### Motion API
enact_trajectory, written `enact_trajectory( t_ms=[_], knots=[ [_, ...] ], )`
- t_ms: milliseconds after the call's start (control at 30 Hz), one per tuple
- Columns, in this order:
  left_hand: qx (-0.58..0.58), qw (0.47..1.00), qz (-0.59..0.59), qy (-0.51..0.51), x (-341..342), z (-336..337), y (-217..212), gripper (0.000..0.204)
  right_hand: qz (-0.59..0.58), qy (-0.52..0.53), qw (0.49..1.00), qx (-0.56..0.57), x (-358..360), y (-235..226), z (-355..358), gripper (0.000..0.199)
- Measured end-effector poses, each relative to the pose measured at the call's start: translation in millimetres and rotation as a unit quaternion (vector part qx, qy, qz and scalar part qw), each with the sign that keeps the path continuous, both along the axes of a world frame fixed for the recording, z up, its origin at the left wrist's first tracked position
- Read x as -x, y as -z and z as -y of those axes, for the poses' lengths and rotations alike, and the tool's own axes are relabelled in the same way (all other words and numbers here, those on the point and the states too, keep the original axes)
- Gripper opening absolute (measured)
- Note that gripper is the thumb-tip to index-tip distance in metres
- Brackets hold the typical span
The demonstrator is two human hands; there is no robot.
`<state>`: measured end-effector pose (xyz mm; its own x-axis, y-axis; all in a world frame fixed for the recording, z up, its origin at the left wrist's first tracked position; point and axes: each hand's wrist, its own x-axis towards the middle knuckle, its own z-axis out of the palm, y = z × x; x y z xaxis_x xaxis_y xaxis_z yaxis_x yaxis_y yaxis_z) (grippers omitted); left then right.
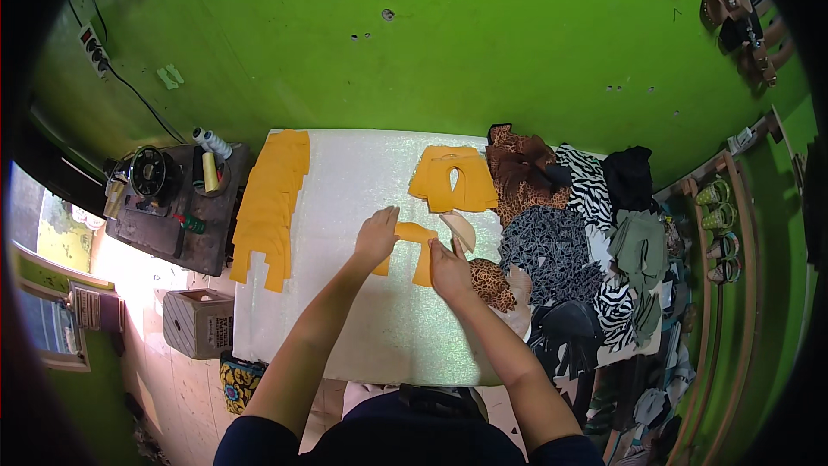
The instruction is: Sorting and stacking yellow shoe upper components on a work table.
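Note:
A yellow-orange U-shaped cut piece of material [415,231] lies on the white table between my hands, with its two legs toward me. My left hand [377,237] rests flat over its left side, fingers stretched out and close together. My right hand [449,272] is at its right edge, with thumb and fingers apart and touching the piece. Just beyond the right fingertips lies a beige curved piece [461,230]. Farther back sits a stack of yellow-orange cut pieces [466,194]. More yellow-orange pieces [269,207] overlap in a long row along the table's left side.
Leopard-print [492,283], zebra-print [583,177], dark patterned [552,246] and olive [636,246] pieces crowd the table's right side. At left, a sewing machine [151,174] and thread spools [210,171] stand on a dark table. A box [197,323] is on the floor. Sandals [714,192] hang on a right-hand rack.

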<state>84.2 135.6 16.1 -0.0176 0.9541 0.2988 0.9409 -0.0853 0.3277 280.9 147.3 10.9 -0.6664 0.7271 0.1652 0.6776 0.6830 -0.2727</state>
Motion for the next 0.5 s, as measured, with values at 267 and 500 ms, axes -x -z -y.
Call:
enact_trajectory(
  t_ms=[267, 500],
  knots=[
    [0.171, 0.984, 0.04, 0.016, -4.3, -7.8, -7.2, 0.013, -0.021, 0.067, 0.989, 0.133, 11.8, -17.9, -13.0, 0.038],
    [0.088, 0.991, 0.057, 0.083, 14.5, 29.9, -17.4, 0.011, -0.151, 0.02, 0.981, 0.121, 28.4, -21.0, -27.5, 0.026]
  ],
)
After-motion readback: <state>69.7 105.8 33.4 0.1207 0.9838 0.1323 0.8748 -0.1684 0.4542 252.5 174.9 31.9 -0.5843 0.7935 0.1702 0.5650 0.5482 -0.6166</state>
